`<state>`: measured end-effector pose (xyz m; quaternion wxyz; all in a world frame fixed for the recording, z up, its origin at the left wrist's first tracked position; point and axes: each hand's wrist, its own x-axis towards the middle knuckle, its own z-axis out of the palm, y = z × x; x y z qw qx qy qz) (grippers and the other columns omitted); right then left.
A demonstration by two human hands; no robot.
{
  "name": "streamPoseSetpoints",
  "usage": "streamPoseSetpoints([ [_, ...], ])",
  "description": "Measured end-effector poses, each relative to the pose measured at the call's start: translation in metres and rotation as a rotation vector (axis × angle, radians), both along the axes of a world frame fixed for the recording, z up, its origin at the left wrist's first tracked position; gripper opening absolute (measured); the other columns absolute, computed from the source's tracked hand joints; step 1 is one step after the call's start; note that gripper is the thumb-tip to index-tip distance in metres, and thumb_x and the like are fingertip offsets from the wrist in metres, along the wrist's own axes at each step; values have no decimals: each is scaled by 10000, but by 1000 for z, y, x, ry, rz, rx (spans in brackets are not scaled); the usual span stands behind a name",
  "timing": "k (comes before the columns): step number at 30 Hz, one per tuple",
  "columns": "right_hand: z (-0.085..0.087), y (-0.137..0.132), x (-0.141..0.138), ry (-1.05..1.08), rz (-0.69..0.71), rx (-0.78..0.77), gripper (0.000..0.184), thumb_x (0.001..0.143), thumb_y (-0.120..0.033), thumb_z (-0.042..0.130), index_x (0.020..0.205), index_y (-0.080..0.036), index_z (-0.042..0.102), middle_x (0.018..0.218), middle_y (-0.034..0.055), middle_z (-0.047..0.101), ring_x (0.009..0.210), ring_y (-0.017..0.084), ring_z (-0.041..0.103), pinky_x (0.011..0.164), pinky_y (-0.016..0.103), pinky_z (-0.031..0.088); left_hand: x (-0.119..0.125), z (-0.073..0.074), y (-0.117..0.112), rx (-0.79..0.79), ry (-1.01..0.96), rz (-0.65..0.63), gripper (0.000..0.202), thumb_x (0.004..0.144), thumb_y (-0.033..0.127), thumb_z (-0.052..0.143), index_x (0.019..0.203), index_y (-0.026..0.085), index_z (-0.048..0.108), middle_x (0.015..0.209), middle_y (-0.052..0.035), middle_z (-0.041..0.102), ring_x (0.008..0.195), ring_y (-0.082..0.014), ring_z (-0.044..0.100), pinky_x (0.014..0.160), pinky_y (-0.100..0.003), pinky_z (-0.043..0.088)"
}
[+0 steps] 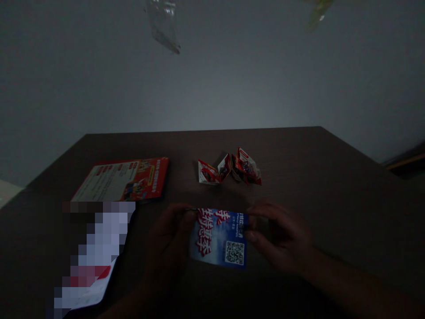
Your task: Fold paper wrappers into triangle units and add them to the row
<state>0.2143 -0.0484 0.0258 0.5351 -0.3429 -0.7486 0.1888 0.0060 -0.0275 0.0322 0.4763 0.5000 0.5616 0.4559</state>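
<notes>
A blue leaflet (pixel 219 238) with red characters and a QR code is held just above the dark table (pixel 332 186), near its front edge. My left hand (pixel 169 239) pinches the leaflet's left edge. My right hand (pixel 279 239) pinches its right edge, thumb and fingers closed on the paper. The scene is very dim, so the fingers show only as dark shapes.
Three small folded red-and-white paper pieces (pixel 229 168) lie together behind the leaflet. A red-and-white flyer (pixel 124 179) lies flat at the left. More paper (pixel 93 283) sits at the front left, partly blurred out. A grey wall rises behind the table.
</notes>
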Motion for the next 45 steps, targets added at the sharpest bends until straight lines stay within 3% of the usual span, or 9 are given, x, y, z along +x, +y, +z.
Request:
streamPoseSetpoints([
  [8,2,1,0,-68,34,36,494,738,6,531,1202,-160,510,816,54,636,720,161,606,623,284,505,8,-2,13,-352,-355,-173,258,671,377,710,734,164,578,550,44,570,428,-82,508,426,-174,401],
  [15,2,9,-1,-150,233,71,212,886,-253,505,989,-120,635,779,102,665,676,161,616,606,283,496,6,-19,14,-495,-390,-400,293,739,338,668,981,205,569,686,13,621,496,-101,557,482,-201,437],
  [19,4,9,-1,-140,165,67,205,892,-244,494,967,-120,638,730,95,665,624,154,613,552,258,490,5,-17,12,-366,-322,-391,335,778,406,618,1061,242,546,738,4,627,566,-138,594,539,-245,473],
  [23,6,8,0,-135,101,73,162,833,-169,548,966,-129,632,715,84,657,597,150,614,518,241,480,-2,-9,10,-11,-177,-504,324,873,459,453,943,211,650,923,-58,632,853,-203,603,714,-285,478],
  [26,6,5,1,-140,61,56,170,795,-119,562,953,-141,623,687,66,644,573,145,599,510,243,463,-8,-6,9,244,-81,-631,535,780,627,485,1064,208,657,1151,-111,578,1104,-297,504,884,-367,432],
  [29,6,2,1,-173,35,24,176,784,-107,573,946,-160,615,690,46,641,576,138,590,514,240,446,-9,-9,7,249,68,-671,628,643,603,669,1137,219,624,1299,-109,509,1174,-318,459,940,-379,401],
  [33,4,2,0,-179,-4,26,75,775,-129,625,844,-153,607,636,22,608,540,127,559,498,232,415,-2,-15,1,86,270,-588,191,807,363,588,880,231,705,766,-21,699,697,-189,624,623,-252,471],
  [35,2,3,-2,-204,1,14,42,772,-151,639,785,-150,599,617,18,596,532,125,549,497,230,407,2,-16,-1,25,253,-579,227,833,353,549,728,215,696,636,0,675,593,-164,605,558,-229,449],
  [45,5,3,-7,-261,167,-177,139,849,-155,525,719,-176,566,603,-2,585,600,126,576,583,224,448,6,-11,1,-278,-199,-657,144,701,289,710,717,151,673,625,-14,665,535,-139,594,525,-236,483],
])
